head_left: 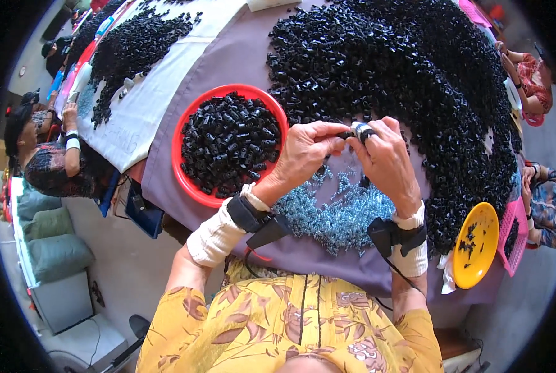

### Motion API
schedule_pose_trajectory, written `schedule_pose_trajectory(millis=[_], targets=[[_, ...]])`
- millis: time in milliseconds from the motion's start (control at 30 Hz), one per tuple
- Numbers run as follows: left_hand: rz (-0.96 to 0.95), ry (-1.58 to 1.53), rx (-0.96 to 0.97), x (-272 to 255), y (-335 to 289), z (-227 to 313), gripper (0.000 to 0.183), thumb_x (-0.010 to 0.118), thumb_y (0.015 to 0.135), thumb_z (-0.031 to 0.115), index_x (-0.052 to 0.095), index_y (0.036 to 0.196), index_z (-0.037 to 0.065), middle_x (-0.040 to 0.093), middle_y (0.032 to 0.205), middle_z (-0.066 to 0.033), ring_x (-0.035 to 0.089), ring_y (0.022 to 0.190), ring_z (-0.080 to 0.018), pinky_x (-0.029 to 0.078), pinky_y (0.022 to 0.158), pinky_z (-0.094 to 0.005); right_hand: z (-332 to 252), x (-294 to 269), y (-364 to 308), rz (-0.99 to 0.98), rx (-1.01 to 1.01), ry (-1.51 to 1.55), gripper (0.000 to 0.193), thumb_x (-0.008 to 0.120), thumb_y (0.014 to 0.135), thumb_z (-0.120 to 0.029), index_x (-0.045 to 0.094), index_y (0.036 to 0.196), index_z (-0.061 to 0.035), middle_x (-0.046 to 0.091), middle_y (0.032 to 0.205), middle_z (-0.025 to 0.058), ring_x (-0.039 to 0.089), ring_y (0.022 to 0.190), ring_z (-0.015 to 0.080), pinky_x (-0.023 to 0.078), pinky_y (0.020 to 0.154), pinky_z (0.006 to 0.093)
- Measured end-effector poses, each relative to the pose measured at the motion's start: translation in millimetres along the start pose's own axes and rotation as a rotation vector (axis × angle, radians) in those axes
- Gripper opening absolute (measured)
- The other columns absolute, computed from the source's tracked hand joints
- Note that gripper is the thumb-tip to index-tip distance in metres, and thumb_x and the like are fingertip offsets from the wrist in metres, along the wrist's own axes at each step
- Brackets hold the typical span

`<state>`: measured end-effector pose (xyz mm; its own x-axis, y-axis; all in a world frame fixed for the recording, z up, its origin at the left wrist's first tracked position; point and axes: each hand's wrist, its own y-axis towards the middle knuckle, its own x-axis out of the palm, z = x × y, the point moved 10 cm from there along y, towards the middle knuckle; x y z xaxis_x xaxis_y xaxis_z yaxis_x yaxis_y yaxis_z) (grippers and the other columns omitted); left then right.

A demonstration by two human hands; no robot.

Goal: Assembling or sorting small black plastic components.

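My left hand [300,155] and my right hand [388,160] meet above the table, fingertips pinched together. A small black plastic piece [347,134] shows between them, mostly covered by the fingers, so I cannot tell where one hand's hold ends. White and dark wrapping goes round a finger of my right hand. Just below the hands lies a pile of tiny bluish metal springs [334,217]. To the left stands a red round basin [177,149] heaped with short black plastic pieces [231,143]. Beyond the hands spreads a large heap of similar black pieces [377,62].
A yellow plate [486,245] with a few black bits lies at the right edge, against a pink basket [519,230]. Far left, a white-covered table [135,118] bears another black heap [138,50]. Several people sit around. Green sacks [57,248] are stacked at left.
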<state>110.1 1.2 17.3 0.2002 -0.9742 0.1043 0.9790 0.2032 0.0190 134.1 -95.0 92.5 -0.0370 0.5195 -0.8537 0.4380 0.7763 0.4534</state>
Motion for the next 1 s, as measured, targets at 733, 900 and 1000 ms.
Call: schedule_pose_trajectory(millis=[733,900,1000], targets=[[0.042,0.004,0.079,2,1,2,0.022,0.059,0.080,-0.005,0.066,0.101,-0.003,0.064,0.085,-0.0045,0.061,0.071,-0.0099,0.049,0.065,-0.0206,8,13,-3,-0.074,0.055,0.079,0.008,0.056,0.081,-0.004,0.058,0.083,0.0037,0.060,0.081,0.0178,0.057,0.082,0.0321,0.042,0.082,0.0401],[0.058,-0.007,0.078,6,1,-4,0.023,0.059,0.079,-0.005,0.066,0.101,-0.002,0.063,0.085,-0.0041,0.060,0.071,-0.0092,0.049,0.064,-0.0208,16,14,-3,-0.084,0.088,0.153,0.007,0.057,0.080,-0.004,0.057,0.078,0.0032,0.060,0.077,0.0176,0.056,0.076,0.0330,0.043,0.077,0.0404],[0.071,0.016,0.070,5,2,-6,0.022,0.060,0.079,-0.004,0.066,0.100,-0.002,0.063,0.083,-0.0035,0.060,0.071,-0.0087,0.049,0.064,-0.0205,29,24,-4,-0.172,0.116,0.220,0.008,0.057,0.079,-0.004,0.056,0.074,0.0026,0.059,0.075,0.0169,0.055,0.074,0.0329,0.042,0.073,0.0394]])
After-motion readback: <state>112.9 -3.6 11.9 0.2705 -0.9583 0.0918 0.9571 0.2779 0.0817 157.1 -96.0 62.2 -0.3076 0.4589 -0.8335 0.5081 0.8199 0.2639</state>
